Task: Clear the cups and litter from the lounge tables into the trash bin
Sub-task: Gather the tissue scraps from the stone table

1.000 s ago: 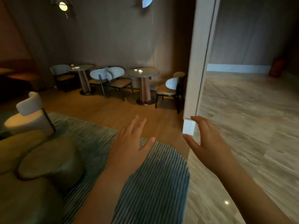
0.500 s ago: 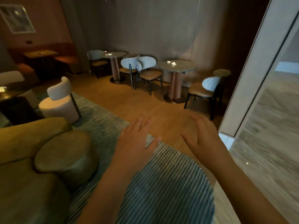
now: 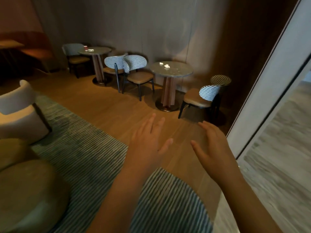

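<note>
Both hands are empty. My left hand point(image 3: 149, 145) and right hand point(image 3: 214, 153) hang over the wooden floor point(image 3: 101, 108), palms down, fingers straight and spread. They hold nothing and touch nothing. They sit side by side with a gap between the thumbs.

What I am after lies well ahead of them. Crumpled white paper scraps point(image 3: 165, 65) lie on the nearer round table point(image 3: 175, 74), beyond my fingertips and well apart from them. One checked-back chair point(image 3: 208, 93) stands just right of that table, and another chair point(image 3: 134, 64) stands to its left.

Further left and deeper in the room, the second round table point(image 3: 96, 52) carries a small red cup point(image 3: 85, 47). It stands upright near the table's far left edge, with more white litter point(image 3: 91, 50) just beside it. Both are much farther from my hands than the paper scraps.

My left forearm crosses above a striped rug point(image 3: 87, 148), and a pale door frame point(image 3: 269, 84) rises at the right, near my right hand.
</note>
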Demonstrator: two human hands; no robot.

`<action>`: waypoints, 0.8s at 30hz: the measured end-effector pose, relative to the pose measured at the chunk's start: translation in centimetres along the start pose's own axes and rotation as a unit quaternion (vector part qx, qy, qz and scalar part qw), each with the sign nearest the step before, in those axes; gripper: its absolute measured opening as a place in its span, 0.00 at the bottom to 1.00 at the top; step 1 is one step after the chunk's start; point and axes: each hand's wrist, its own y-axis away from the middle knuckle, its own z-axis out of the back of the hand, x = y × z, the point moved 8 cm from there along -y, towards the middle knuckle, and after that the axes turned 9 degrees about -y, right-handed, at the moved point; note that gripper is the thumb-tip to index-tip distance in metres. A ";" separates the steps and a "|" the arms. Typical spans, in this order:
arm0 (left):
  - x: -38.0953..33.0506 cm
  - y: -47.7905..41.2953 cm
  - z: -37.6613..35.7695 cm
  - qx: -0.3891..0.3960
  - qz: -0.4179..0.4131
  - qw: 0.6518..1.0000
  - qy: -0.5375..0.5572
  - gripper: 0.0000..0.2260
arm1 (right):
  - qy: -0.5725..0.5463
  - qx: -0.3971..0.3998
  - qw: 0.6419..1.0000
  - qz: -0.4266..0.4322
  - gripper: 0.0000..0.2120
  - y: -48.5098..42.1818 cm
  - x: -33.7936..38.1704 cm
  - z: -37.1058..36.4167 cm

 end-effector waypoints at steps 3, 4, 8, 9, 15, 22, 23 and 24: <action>-0.4 -6.0 -2.9 -0.008 -0.012 1.000 0.004 0.27 | -0.032 0.010 0.999 -0.019 0.28 -4.9 -4.5 -0.4; -0.6 -8.1 -3.8 -0.016 -0.014 1.000 0.010 0.26 | -0.045 0.017 0.999 -0.021 0.28 -6.6 -6.1 -0.7; -3.0 -16.3 -7.6 -0.042 -0.033 0.998 0.027 0.21 | -0.055 0.058 0.997 -0.021 0.29 -13.9 -12.8 -1.5; -3.6 -18.6 -8.4 -0.046 -0.037 0.998 0.023 0.21 | -0.058 0.061 0.996 -0.020 0.29 -15.9 -14.3 -1.3; -3.5 -31.0 -13.3 -0.041 0.014 0.999 0.001 0.25 | -0.095 0.040 0.994 -0.028 0.28 -28.2 -22.1 -0.1; 1.6 -39.8 -18.8 -0.014 0.061 0.997 -0.042 0.27 | -0.104 0.107 0.989 -0.011 0.27 -38.1 -25.7 -6.6; 2.8 -41.2 -19.5 -0.017 0.067 0.997 -0.047 0.27 | -0.099 0.113 0.989 -0.003 0.27 -39.8 -26.1 -7.8; 3.9 -42.8 -20.1 -0.022 0.071 0.996 -0.050 0.27 | -0.094 0.115 0.989 0.002 0.27 -41.6 -26.5 -8.9</action>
